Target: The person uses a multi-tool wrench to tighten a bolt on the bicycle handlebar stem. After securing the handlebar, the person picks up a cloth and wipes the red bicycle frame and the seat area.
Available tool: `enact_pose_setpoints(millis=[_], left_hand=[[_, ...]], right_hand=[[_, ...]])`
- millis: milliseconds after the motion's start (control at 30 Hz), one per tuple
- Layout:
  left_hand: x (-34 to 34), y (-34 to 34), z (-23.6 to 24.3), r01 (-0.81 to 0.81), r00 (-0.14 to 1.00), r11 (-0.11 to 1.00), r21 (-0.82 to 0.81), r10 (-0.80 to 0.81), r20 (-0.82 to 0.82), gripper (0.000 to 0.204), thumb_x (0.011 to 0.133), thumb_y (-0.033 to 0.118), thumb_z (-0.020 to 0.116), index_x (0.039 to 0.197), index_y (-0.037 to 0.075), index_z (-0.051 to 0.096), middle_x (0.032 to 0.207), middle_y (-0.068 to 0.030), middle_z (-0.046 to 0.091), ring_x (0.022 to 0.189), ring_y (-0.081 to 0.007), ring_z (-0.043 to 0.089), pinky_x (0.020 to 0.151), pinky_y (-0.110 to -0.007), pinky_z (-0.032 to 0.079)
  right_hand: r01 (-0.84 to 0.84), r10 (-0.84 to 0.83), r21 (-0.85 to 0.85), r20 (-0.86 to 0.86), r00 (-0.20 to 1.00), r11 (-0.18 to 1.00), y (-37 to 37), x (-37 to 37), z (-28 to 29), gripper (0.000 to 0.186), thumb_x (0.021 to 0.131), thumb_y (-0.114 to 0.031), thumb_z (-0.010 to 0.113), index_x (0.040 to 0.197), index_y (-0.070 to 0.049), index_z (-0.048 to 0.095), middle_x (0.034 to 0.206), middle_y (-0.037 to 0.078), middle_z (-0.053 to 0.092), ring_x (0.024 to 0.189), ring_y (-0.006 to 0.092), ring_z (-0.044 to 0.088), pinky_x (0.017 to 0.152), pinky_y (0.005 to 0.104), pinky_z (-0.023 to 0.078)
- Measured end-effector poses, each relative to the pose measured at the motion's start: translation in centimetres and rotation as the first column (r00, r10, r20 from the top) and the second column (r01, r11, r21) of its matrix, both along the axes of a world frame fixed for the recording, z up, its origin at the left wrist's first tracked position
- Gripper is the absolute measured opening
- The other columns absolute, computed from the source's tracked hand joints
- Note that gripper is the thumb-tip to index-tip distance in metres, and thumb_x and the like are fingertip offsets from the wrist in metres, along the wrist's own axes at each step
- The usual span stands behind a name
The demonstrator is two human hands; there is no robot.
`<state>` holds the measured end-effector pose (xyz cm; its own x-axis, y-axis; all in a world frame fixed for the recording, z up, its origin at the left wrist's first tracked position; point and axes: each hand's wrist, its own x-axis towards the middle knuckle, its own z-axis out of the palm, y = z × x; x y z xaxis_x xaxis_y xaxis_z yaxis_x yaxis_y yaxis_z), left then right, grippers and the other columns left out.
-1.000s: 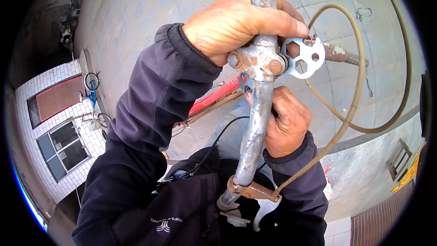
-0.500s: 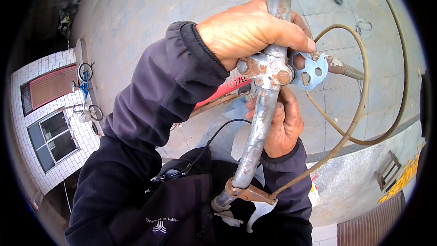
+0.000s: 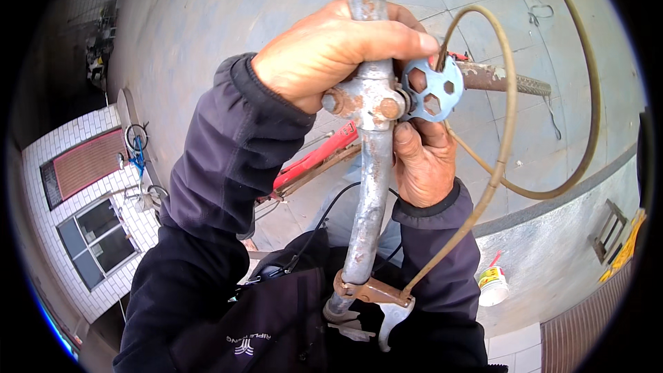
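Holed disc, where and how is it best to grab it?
I'd pinch the disc by its outer rim, coming from the right: it is a flat plate, suiting a squeeze across its two faces, and the clamp crowds its left side.

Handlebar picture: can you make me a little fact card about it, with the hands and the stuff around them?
Left hand: the left hand wraps around the handlebar
Right hand: the right hand is just below the metal plate, maybe touching it
Handlebar: grey, with rusty spots
Clamp: the clamp has rusty bolts
Metal plate: flat, with holes, right of the clamp
Brake lever: the brake lever is near the handlebar's lower end
Cable: the brown cable loops on the right
Background: a blue bike on the left
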<state>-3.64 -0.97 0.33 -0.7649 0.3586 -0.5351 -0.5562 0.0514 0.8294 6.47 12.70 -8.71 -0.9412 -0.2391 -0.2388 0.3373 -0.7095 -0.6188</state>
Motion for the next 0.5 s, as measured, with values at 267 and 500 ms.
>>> enact_pose_setpoints(millis=[267, 500], left_hand=[[0.9, 0.1, -0.7, -0.165, 0.97, 0.984, -0.07, 0.149, -0.192, 0.052, 0.088, 0.047, 0.058, 0.1, -0.003, 0.062, 0.089, -0.0108, 0.062, 0.081, -0.0155, 0.059, 0.074, -0.028, 0.048], [0.5, 0.0, -1.1, -0.08, 0.983, 0.987, -0.139, 0.055, -0.177, 0.052, 0.098, 0.047, 0.038, 0.102, -0.002, 0.056, 0.096, -0.014, 0.062, 0.089, -0.0187, 0.062, 0.081, -0.032, 0.052]], right_hand=[[-0.049, 0.049, 0.008, 0.059, 0.997, 0.999, -0.2, -0.8, 1.8, 0.033, 0.086, -0.015, 0.068, 0.115, -0.002, 0.06, 0.093, 0.004, 0.064, 0.073, 0.0075, 0.057, 0.058, 0.0193, 0.044], [-0.034, 0.063, -0.256, 0.105, 0.993, 0.966, -0.6, 0.3, 0.5, 0.021, 0.089, -0.013, 0.064, 0.106, -0.001, 0.062, 0.089, 0.003, 0.063, 0.077, 0.0081, 0.058, 0.067, 0.0238, 0.05]])
